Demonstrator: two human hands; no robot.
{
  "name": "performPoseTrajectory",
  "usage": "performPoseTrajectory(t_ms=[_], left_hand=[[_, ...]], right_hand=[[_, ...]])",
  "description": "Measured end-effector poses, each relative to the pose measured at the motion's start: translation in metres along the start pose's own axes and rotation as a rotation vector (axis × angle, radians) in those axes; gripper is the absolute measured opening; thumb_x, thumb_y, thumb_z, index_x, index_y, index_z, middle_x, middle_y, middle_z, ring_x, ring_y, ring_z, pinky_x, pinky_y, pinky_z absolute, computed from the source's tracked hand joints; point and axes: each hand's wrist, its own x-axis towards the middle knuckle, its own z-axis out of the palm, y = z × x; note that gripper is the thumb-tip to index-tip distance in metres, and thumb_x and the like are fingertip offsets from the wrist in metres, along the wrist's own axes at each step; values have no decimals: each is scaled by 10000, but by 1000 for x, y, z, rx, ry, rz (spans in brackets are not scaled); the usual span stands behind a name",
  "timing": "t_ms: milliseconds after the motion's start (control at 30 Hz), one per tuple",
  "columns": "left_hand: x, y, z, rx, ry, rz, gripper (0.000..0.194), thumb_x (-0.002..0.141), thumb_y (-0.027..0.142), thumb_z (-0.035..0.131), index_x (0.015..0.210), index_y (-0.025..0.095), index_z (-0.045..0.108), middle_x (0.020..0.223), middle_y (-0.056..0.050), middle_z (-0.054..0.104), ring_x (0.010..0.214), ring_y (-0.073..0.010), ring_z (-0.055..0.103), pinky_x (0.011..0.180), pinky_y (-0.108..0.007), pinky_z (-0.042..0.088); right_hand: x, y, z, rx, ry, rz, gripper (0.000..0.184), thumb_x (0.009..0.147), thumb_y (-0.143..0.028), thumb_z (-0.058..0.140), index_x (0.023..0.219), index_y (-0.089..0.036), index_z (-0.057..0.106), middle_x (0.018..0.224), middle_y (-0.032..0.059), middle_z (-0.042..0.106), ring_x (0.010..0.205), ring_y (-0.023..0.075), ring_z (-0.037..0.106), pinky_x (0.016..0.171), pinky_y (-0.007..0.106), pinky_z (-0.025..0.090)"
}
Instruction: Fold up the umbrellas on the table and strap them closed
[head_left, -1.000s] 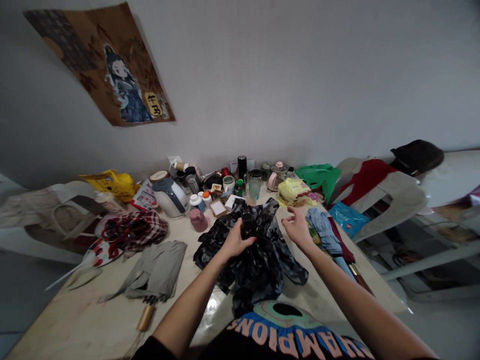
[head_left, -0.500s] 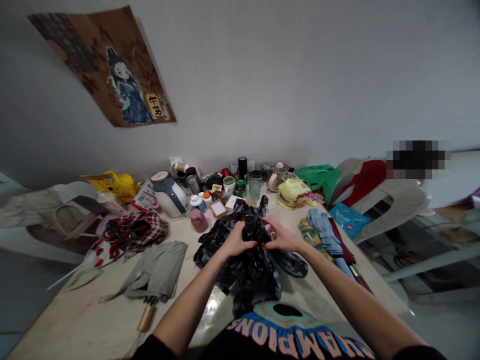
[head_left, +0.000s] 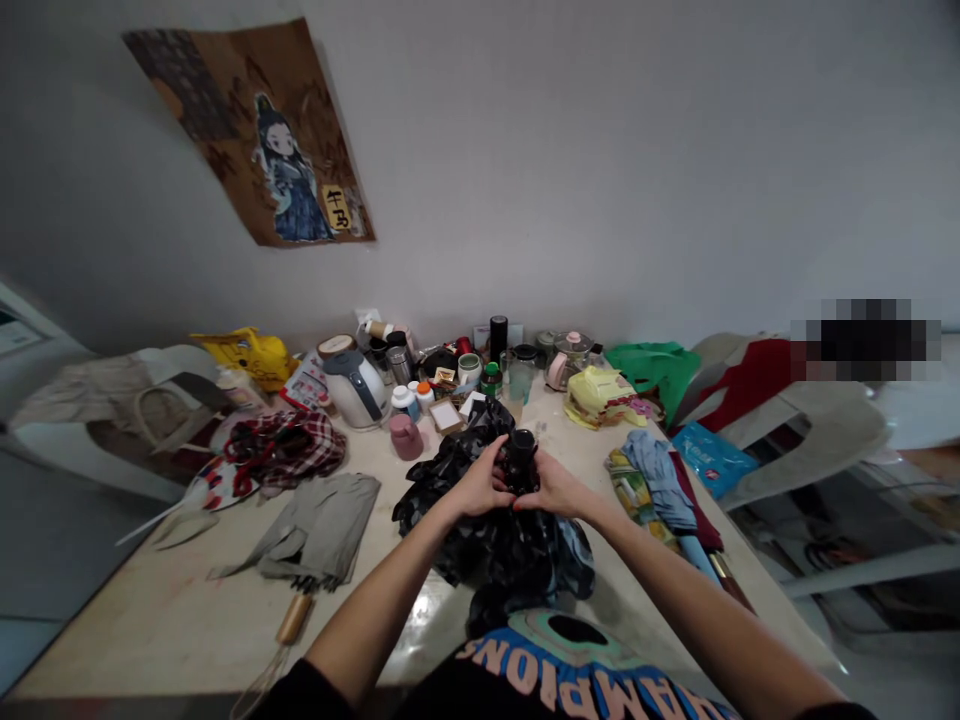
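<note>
Long pale table (head_left: 187, 640), cluttered along the far edge under the wall. On it, largest first: a dark camouflage umbrella (head_left: 517, 545), loose canopy slumped in a heap at the near middle edge, straight ahead of the person. Grey folded umbrella (head_left: 319, 515) with wooden handle to the left, well apart; plaid cloth (head_left: 289, 450) beyond that. Blue and maroon umbrellas (head_left: 667, 480) lie to the right, near but not touching. White kettle (head_left: 356, 385), pink cup (head_left: 406, 437) and small jars farther back. Both hands meet at the dark umbrella's far end: left hand (head_left: 480, 487) and right hand (head_left: 555, 487) are wrapped around its black handle (head_left: 522, 450), which stands up between them. Long axis runs away from the body, canopy toward the chest, handle outward. Both hands equally near; fingertips almost touching.
</note>
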Motion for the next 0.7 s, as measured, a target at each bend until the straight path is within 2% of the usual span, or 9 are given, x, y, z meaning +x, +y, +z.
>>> performPoseTrajectory(t_ms=[67,233,300,433,467,533,600,700], left_hand=[[0,-3,1,-51,2,-20,1085,565,79,715,1475,274,156,1280,-140,379,799,-106,542,674,-278,515],[0,-9,-2,-77,9,21,1056,629,35,635,1495,298,91,1213,-113,449,828,-106,549,757,-307,527],[1,-12,-3,-42,13,47,1030,650,21,605,1501,281,84,1193,-115,495,872,-125,562,806,-334,526],[1,-11,-1,42,30,71,949,695,19,557,1499,238,104,1208,-135,552,931,-156,591,843,-361,524],[0,-7,0,72,37,71,906,705,20,544,1492,225,146,1202,-136,564,929,-161,600,840,-361,526],[-1,4,-1,185,88,85,751,719,17,514,1426,189,329,1136,-123,595,889,-167,618,827,-360,529],[-1,19,-6,351,212,146,550,734,21,491,1262,171,531,1026,-91,612,840,-171,617,831,-365,521],[4,42,-21,560,426,269,422,752,35,488,1121,194,617,1000,-70,590,901,-196,585,894,-387,483]], right_hand=[[3,5,4,-24,65,-4,796,521,-212,823,1241,-176,485,1233,115,559,1166,306,515,1045,473,372],[5,12,15,-24,157,10,654,623,-295,776,1204,-174,500,1218,123,594,1148,284,547,1029,466,392],[5,12,19,-25,199,27,612,632,-335,767,1166,-166,521,1165,121,627,1089,279,580,989,460,428],[7,12,22,-26,247,127,406,655,-326,711,1002,-160,584,959,89,696,886,252,643,848,422,508],[8,12,22,-21,251,147,372,653,-317,701,973,-164,588,926,80,701,856,245,648,825,411,516],[10,11,21,-19,257,173,339,644,-306,692,937,-167,590,895,74,704,833,241,650,802,397,524],[10,10,20,-31,264,196,322,643,-312,690,913,-168,589,892,80,702,831,247,651,796,397,526],[9,8,20,-55,265,230,310,646,-334,699,892,-178,593,909,89,707,837,260,654,790,408,530]])
